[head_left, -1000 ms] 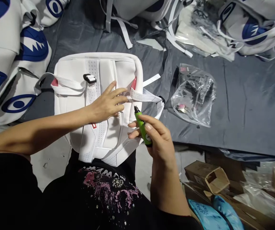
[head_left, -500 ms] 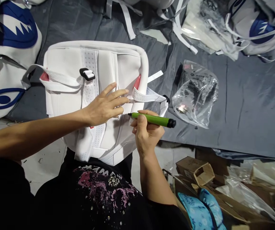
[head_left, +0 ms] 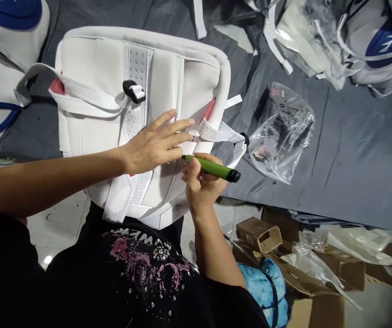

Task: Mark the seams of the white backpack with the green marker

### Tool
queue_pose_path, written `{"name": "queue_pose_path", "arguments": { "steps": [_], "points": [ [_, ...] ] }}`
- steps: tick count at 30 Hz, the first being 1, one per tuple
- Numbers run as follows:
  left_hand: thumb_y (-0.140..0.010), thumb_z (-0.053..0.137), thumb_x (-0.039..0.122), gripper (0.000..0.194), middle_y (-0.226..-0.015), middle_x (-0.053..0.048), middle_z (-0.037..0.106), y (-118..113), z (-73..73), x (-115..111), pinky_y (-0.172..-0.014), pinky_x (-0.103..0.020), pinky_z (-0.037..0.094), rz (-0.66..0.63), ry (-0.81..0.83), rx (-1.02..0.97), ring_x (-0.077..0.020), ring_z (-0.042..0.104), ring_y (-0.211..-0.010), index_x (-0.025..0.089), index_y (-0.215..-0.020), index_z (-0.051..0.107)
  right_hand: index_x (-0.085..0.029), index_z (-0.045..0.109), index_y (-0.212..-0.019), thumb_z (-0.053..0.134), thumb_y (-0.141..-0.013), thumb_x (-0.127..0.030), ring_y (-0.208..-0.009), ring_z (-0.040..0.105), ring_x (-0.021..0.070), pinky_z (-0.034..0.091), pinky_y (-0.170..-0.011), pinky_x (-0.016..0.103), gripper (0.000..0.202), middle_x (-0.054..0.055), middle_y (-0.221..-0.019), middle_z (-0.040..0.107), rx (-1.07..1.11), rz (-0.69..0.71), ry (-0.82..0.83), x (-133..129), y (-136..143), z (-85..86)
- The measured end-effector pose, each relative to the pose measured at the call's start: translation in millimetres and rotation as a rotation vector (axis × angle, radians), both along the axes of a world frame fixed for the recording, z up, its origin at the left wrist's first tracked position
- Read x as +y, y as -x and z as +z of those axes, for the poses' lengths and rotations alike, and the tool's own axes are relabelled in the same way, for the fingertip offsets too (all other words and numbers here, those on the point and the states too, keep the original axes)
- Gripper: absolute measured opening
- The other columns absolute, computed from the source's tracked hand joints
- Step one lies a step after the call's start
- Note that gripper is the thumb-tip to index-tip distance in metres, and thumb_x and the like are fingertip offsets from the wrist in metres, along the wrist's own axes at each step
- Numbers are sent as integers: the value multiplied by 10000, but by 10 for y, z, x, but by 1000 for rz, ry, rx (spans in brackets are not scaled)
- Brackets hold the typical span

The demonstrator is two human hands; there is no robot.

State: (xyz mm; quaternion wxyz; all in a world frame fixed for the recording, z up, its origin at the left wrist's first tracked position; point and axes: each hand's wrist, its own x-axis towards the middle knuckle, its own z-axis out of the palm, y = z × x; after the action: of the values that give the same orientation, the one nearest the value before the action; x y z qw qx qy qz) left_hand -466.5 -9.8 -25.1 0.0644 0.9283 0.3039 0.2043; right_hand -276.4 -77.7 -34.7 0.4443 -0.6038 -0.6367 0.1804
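The right hand (head_left: 201, 184) has turned the green pen (head_left: 212, 167) flat, fingers clamped on it, tip now at the white bag (head_left: 114, 73). The left hand (head_left: 155, 143) stays flat on the bag, fingers apart. Marking looks ready.

Your work surface is a table draped in dark grey cloth (head_left: 353, 150). On it lie the white backpack (head_left: 107, 68) at its front edge, a clear plastic bag (head_left: 284, 132) of small parts just beside it, and more white-and-blue bags (head_left: 376, 41) and loose straps (head_left: 199, 18) toward the back.
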Motion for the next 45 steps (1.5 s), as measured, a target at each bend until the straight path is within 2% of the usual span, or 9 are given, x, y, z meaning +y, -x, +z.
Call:
{"name": "queue_pose_path", "arguments": {
  "steps": [6, 15, 22, 25, 28, 32, 37, 40, 45],
  "points": [
    [-1008, 300, 106, 314, -1416, 41, 569, -1, 38, 6, -1280, -551, 202, 1, 39, 60, -193, 346, -1504, 195, -990, 600, -202, 603, -1006, 562, -974, -407, -546, 650, 112, 523, -517, 252, 212, -17, -730, 673, -6, -13, 46, 19, 27, 75],
    [-1013, 330, 129, 296, -1307, 42, 611, 3, -78, 22, -1274, -537, 233, -4, -65, -7, -181, 412, -1460, 202, -969, 612, -184, 615, -893, 549, -980, -449, -504, 631, 120, 487, -502, 244, 288, -45, -571, 617, 6, -7, 140, 158, 60, 273],
    [-1010, 351, 136, 287, -1269, 37, 631, 9, -99, 23, -1267, -491, 275, 18, -242, 50, -163, 456, -1410, 210, -955, 623, -186, 616, -882, 542, -972, -430, -504, 607, 117, 478, -522, 267, 271, -24, -614, 638, -140, -27, 92, 144, 7, 250],
    [-995, 386, 122, 264, -1250, 52, 632, 18, -104, 12, -1277, -457, 265, 26, -346, 36, -149, 468, -1394, 218, -953, 627, -185, 621, -922, 526, -981, -430, -521, 613, 109, 485, -515, 258, 269, 4, -714, 681, -80, 21, 114, 119, -4, 232],
    [-995, 394, 122, 257, -1244, 58, 630, 21, -123, 2, -1291, -451, 234, 29, -332, 60, -140, 445, -1405, 227, -977, 628, -186, 628, -903, 542, -970, -424, -533, 610, 109, 488, -523, 257, 261, 14, -752, 691, -96, 20, 101, 89, -15, 201],
    [-995, 425, 122, 226, -1214, 39, 643, 16, -180, 30, -1296, -436, 218, 9, -333, -68, -138, 455, -1386, 220, -931, 619, -181, 655, -931, 528, -972, -431, -532, 608, 118, 504, -547, 263, 284, 22, -749, 696, -106, -6, 128, 82, -48, 136],
    [-938, 560, 109, 132, -1174, -44, 694, -8, -146, -43, -1232, -471, 327, -22, -352, -234, -176, 537, -1298, 200, -872, 628, -164, 679, -843, 498, -978, -470, -514, 642, 173, 484, -504, 271, 380, 41, -635, 682, -173, 29, 101, 57, -69, 197],
    [-915, 590, 115, 122, -1139, -51, 712, -81, -195, -85, -1213, -475, 349, 36, -375, -214, -184, 555, -1260, 202, -843, 637, -165, 713, -870, 472, -991, -497, -446, 623, 193, 459, -447, 275, 428, 34, -556, 653, -152, 74, 53, 57, -124, 94],
    [-894, 624, 137, 85, -1025, -18, 703, -136, -323, 41, -1255, -447, 293, 86, -420, -259, -176, 552, -1257, 201, -838, 626, -187, 714, -833, 490, -942, -640, -392, 581, 208, 471, -446, 303, 517, 24, -501, 610, -31, -16, -80, 291, -90, -217]
  ]
}}
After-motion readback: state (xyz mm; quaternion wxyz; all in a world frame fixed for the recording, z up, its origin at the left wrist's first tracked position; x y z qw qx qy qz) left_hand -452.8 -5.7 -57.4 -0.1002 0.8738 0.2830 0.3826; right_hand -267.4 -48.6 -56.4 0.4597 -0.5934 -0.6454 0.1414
